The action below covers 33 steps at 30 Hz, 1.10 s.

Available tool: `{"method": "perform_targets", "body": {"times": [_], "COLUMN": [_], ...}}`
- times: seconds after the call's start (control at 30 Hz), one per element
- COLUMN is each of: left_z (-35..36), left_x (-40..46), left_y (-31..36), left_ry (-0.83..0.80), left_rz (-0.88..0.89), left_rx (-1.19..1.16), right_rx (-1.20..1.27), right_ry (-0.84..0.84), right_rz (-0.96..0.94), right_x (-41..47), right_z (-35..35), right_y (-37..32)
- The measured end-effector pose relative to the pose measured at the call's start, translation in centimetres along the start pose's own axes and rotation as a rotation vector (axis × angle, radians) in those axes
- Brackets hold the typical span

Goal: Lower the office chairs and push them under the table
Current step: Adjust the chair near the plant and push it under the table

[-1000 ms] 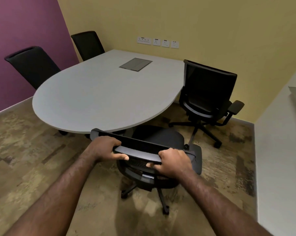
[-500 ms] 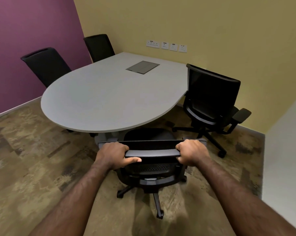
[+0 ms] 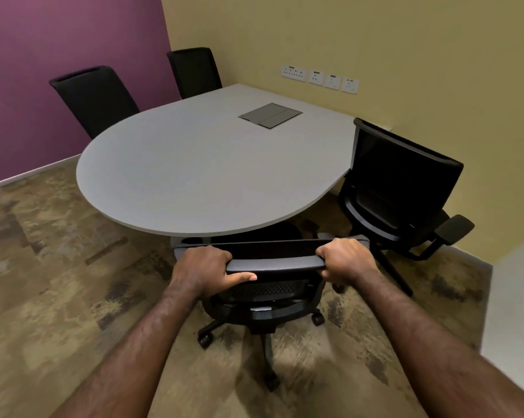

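A black office chair [image 3: 273,292] stands right in front of me, its seat tucked under the near edge of the grey rounded table [image 3: 194,176]. My left hand [image 3: 205,271] grips the left end of the backrest's top bar. My right hand [image 3: 346,259] grips the right end. The chair's wheeled base shows below my hands. Another black chair [image 3: 402,188] stands at the table's right side, its seat out from under the top. Two more black chairs [image 3: 96,98] [image 3: 194,72] are pushed in on the far left.
A purple wall runs along the left and a yellow wall with sockets [image 3: 319,78] along the back. A grey hatch [image 3: 269,115] is set in the tabletop. A white surface [image 3: 514,297] closes off the right. Patterned brown carpet spreads to my left.
The chair has turned square to the table and rolled further under it. My right hand has slid to the bar's right end.
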State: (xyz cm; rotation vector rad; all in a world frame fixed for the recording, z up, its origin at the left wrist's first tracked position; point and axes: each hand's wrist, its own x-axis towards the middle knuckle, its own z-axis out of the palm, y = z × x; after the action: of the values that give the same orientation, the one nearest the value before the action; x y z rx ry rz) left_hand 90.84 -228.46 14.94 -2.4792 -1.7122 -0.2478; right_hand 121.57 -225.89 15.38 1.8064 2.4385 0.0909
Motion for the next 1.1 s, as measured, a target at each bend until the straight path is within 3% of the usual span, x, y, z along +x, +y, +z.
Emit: {"method": "perform_targets", "body": {"times": [0.53,1.1], "left_z": [0.4,1.9], "left_x": [7.1,12.9], "left_y": [-2.7,1.9], "left_ry": [-0.006,0.007], "left_rz": [-0.096,-0.228], "left_rx": [0.017,0.028], "right_rx": [-0.04,-0.05], "right_ry": [0.03,0.048], "right_rz": [-0.169,-0.329], "right_x": [11.1,17.8], "right_z": [-0.2,0.2], "right_y": [2.9,10.7]}}
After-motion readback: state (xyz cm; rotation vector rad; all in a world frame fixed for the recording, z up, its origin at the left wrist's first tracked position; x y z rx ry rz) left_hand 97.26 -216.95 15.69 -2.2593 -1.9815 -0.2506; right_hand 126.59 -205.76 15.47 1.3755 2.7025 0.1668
